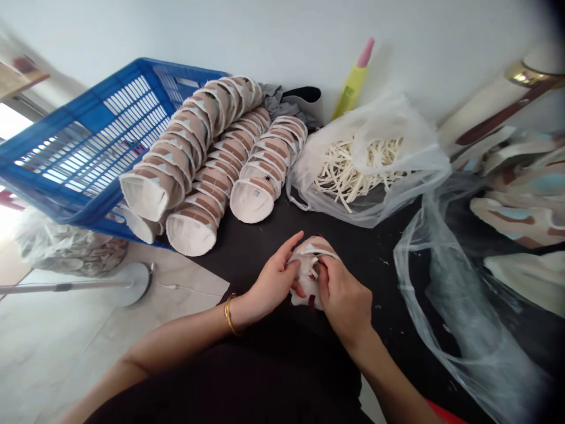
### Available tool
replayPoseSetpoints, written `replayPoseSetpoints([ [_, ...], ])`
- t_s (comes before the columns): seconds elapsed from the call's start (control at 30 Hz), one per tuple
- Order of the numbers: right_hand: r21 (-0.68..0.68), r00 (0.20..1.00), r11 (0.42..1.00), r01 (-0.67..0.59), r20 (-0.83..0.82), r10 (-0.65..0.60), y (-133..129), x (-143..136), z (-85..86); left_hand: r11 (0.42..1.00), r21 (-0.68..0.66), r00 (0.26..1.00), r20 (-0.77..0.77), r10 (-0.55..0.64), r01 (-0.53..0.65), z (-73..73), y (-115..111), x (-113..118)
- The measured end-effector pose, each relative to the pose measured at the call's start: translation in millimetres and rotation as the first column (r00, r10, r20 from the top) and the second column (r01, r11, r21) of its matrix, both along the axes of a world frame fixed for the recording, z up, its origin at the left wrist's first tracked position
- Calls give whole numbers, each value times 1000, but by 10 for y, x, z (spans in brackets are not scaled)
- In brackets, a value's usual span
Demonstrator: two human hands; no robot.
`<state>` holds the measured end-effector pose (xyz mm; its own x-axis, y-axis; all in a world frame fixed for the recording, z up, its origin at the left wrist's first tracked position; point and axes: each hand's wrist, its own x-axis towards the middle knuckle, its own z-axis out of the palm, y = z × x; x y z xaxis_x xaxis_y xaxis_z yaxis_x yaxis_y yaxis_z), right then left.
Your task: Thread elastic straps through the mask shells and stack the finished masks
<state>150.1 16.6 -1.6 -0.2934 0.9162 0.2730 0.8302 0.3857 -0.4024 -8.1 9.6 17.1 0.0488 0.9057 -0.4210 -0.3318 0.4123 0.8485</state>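
A small white and brown shoe upper (308,272) is held between my two hands, just above the near edge of the black table. My left hand (276,277) grips its left side, thumb on the white lining and index finger stretched out past it. My right hand (346,291) pinches the right edge with curled fingers. A short pale strip (314,268) shows at the upper's opening near my right fingertips; whether they hold it too, I cannot tell. Dark red bits peek out below. The undersides of both grips are hidden.
Rows of nested shoe uppers (192,227) lean by a blue crate (88,126). Cream strips (348,176) fill a clear plastic bag (375,215). Another plastic bag (463,318) lies right, near loose uppers (512,212). A yellow tube (348,91) stands against the wall.
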Motion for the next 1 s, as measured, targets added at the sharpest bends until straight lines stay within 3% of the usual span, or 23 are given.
replayPoseSetpoints([
  [0.1,31,999,999,9,-41,-7,-13,-42,-28,999,-35,1000,26,1,0,-32,7,8],
  [0.27,-127,993,991,-30,-121,15,8,-28,36,1000,13,999,-32,-18,18,-112,-14,-11],
  [0.43,-187,993,982,0,-119,-23,14,-67,67,997,76,990,-138,38,-28,-235,-15,-18],
  [0.63,-173,993,985,27,-104,-46,6,-122,55,996,68,989,-133,71,-63,-209,29,-46],
  [0.87,-66,983,997,30,-178,-41,47,-134,-11,996,-63,997,-41,-62,60,-211,88,-136],
  [1.0,-62,962,998,30,-268,-46,73,-161,-32,993,-114,998,-33,-46,42,-217,96,-126],
])
